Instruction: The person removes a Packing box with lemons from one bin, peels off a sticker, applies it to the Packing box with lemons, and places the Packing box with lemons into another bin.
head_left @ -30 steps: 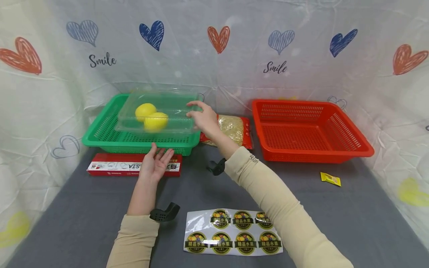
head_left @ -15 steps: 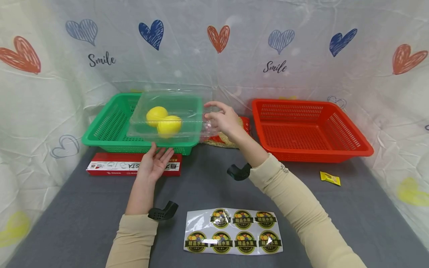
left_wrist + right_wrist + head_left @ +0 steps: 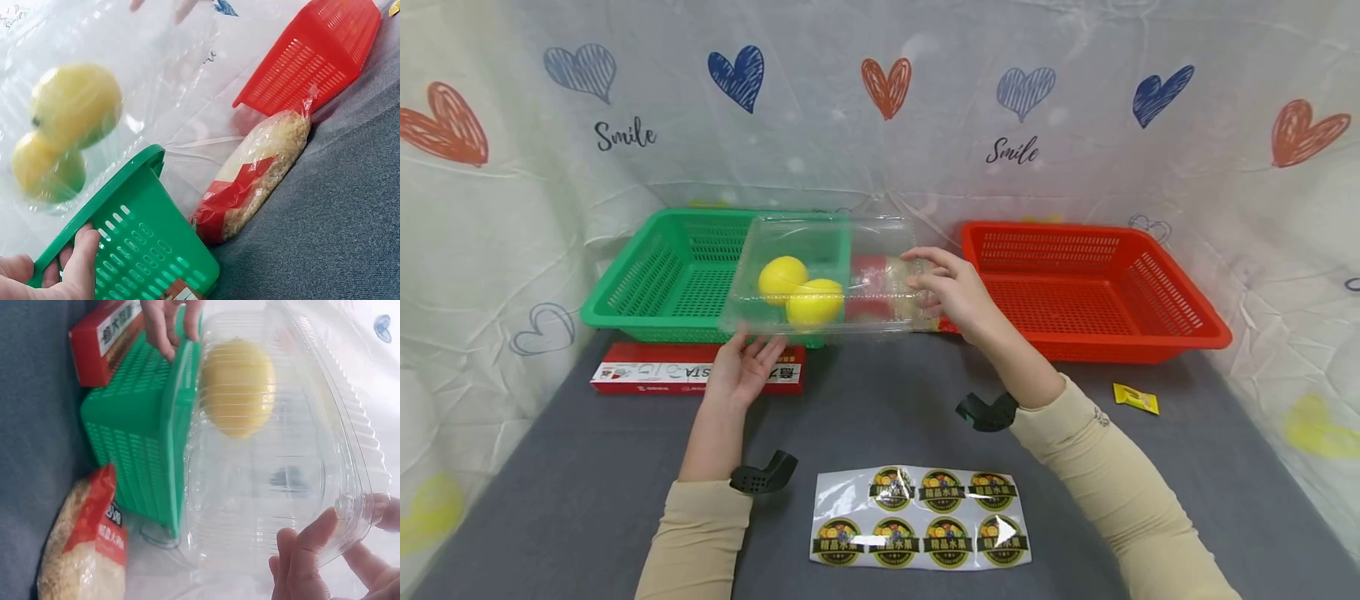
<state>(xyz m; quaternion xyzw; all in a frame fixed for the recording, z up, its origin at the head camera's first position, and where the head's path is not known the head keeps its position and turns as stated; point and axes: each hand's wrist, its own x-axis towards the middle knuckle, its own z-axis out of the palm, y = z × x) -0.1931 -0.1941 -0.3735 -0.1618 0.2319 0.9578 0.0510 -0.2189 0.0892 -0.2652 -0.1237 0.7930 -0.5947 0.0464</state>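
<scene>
The right grip [image 3: 951, 292] pinches the right end of a clear plastic container [image 3: 838, 265], held tilted above the green basket's right front corner, with two yellow fruits [image 3: 815, 305] inside. The left grip [image 3: 747, 375] holds the front rim of the green basket [image 3: 647, 332], at the worktop's [image 3: 880, 429] back left corner. A red box [image 3: 655, 387] lies before that basket. A red-and-clear bag [image 3: 250, 178] separates it from the red basket [image 3: 1097, 350] at the back right corner. A yellow packet [image 3: 1136, 398] lies towards the right edge, a sticker sheet [image 3: 921, 518] near the front edge.

Beige sleeves [image 3: 696, 537], black wrist attachments [image 3: 763, 475]
</scene>
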